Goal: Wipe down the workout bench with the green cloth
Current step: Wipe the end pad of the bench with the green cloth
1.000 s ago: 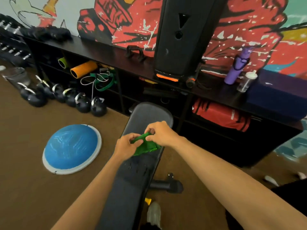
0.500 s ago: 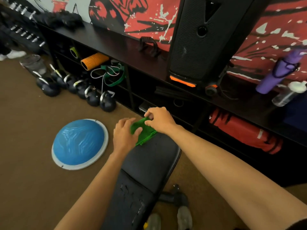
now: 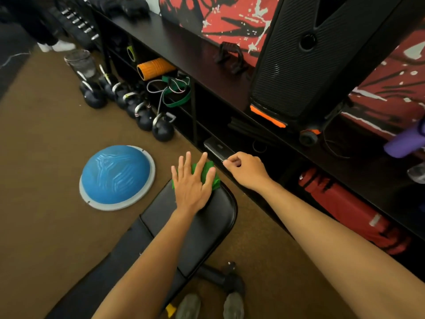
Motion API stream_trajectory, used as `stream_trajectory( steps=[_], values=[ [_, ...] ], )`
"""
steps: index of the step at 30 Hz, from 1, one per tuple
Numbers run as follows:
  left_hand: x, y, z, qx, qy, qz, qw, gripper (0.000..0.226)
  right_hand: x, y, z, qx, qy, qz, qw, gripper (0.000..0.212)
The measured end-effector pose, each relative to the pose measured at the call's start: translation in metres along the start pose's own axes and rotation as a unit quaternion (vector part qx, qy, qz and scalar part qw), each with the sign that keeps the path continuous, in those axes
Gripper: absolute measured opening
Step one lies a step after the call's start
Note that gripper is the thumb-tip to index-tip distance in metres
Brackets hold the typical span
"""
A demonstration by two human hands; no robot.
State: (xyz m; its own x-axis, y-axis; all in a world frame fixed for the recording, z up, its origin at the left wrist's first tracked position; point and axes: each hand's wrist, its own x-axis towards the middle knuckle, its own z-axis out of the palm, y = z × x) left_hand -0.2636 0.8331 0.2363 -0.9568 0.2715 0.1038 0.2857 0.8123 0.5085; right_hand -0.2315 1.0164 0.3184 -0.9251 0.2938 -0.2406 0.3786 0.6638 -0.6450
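- Green cloth (image 3: 208,174) lies bunched at the far end of the workout bench (image 3: 207,224), pinned flat under the left hand (image 3: 192,185); only its edges show, so its own axis can't be read.
- Workout bench: long axis runs from near-left to far-right, far end pointing at the black shelf unit (image 3: 184,49). Black pad, seam across it behind the left wrist.
- Left hand: palm down, fingers (image 3: 199,164) spread apart and straight, pressing on the cloth, not gripping it.
- Right hand (image 3: 247,170): just right of the bench's far end, apart from the cloth, fingers curled loosely together, holding nothing visible.
- Blue dome balance trainer (image 3: 116,174) on the floor left of the bench.
- Kettlebells (image 3: 142,116) in a row on the floor beyond the dome, against the shelf unit.
- Shelf unit compartments: orange foam roller (image 3: 154,69) with green resistance bands (image 3: 177,93) beside it in one; red rolled bag (image 3: 349,208) in a lower one, right of the bench.
- Black speaker (image 3: 308,56) stands on top of the shelf unit.
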Motion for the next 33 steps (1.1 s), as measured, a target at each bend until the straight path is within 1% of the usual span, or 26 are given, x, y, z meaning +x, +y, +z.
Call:
stream_trajectory(
  steps=[4, 7, 9, 11, 13, 15, 17, 18, 19, 21, 23, 24, 26, 28, 31, 33],
  values=[
    [-0.055, 0.021, 0.014, 0.011, 0.001, 0.078, 0.997, 0.062, -0.004, 0.009, -0.002, -0.001, 0.011, -0.031, 0.999, 0.039],
    [-0.098, 0.023, 0.020, 0.016, -0.022, 0.138, 0.990, 0.067, -0.007, 0.008, 0.003, 0.007, -0.023, -0.056, 0.998, 0.045],
    [-0.101, 0.017, 0.019, 0.031, -0.036, 0.173, 0.984, 0.067, -0.009, 0.007, 0.008, 0.009, -0.041, -0.060, 0.997, 0.048],
    [-0.084, 0.010, 0.017, 0.038, -0.033, 0.187, 0.981, 0.068, -0.011, 0.006, 0.012, 0.002, -0.045, -0.064, 0.997, 0.049],
    [-0.059, 0.006, 0.017, 0.028, -0.009, 0.156, 0.987, 0.068, -0.012, 0.008, 0.014, 0.002, -0.039, -0.062, 0.997, 0.049],
    [-0.029, 0.004, 0.017, 0.025, 0.016, 0.067, 0.997, 0.068, -0.014, 0.011, 0.014, 0.005, -0.039, -0.056, 0.998, 0.048],
    [-0.003, 0.007, 0.016, 0.027, 0.029, -0.027, 0.999, 0.069, -0.016, 0.014, 0.013, 0.010, -0.040, -0.053, 0.998, 0.047],
    [0.006, 0.010, 0.015, 0.026, 0.031, -0.050, 0.998, 0.068, -0.017, 0.015, 0.012, 0.011, -0.037, -0.054, 0.998, 0.047],
    [0.009, 0.014, 0.015, 0.025, 0.034, -0.052, 0.998, 0.065, -0.019, 0.015, 0.010, 0.012, -0.034, -0.055, 0.998, 0.046],
    [-0.002, 0.023, 0.018, 0.015, 0.041, -0.012, 0.999, 0.056, -0.020, 0.015, 0.009, 0.018, -0.024, -0.061, 0.998, 0.046],
    [-0.034, 0.033, 0.020, 0.002, 0.036, 0.037, 0.999, 0.049, -0.019, 0.013, 0.009, 0.022, -0.011, -0.069, 0.997, 0.048],
    [-0.053, 0.037, 0.022, -0.002, 0.028, 0.056, 0.998, 0.049, -0.019, 0.012, 0.010, 0.024, -0.005, -0.076, 0.997, 0.050],
    [-0.091, 0.042, 0.028, 0.004, 0.019, 0.094, 0.995, 0.058, -0.018, 0.009, 0.012, 0.027, 0.001, -0.093, 0.995, 0.057],
    [-0.126, 0.037, 0.037, 0.040, 0.025, 0.134, 0.990, 0.067, -0.017, 0.006, 0.017, 0.011, -0.007, -0.112, 0.994, 0.061],
    [-0.151, 0.020, 0.049, 0.104, 0.030, 0.173, 0.979, 0.064, -0.015, 0.005, 0.032, -0.026, -0.029, -0.127, 0.991, 0.063],
    [-0.148, 0.015, 0.049, 0.114, 0.027, 0.177, 0.977, 0.063, -0.013, 0.007, 0.044, -0.032, -0.027, -0.127, 0.991, 0.060]
  ],
)
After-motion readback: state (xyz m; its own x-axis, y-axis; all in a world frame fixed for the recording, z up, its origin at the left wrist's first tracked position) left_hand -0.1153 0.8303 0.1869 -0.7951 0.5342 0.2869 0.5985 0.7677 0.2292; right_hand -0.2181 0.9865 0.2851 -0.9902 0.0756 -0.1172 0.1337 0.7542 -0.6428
